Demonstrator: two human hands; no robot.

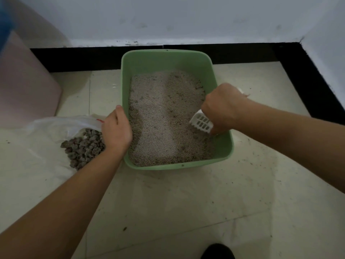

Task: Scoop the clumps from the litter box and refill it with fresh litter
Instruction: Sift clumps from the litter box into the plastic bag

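A green litter box (168, 57) stands on the tiled floor by the wall, filled with pale litter (160, 116) that looks darker and lumpy along its right side. My right hand (224, 105) grips the handle of a white slotted scoop (201, 123), whose head sits low over the litter near the box's right wall. My left hand (116, 129) holds the box's left rim, fingers curled over the edge. Left of the box lies a white plastic bag (61, 124), open, with a pile of dark grey clumps (84, 146) on it.
A pink container (28, 86) stands at the left against the wall. A black skirting strip (298, 75) runs along the back and right. Litter dust is scattered on the floor (186, 202) in front. A dark shoe tip (217, 252) shows at the bottom edge.
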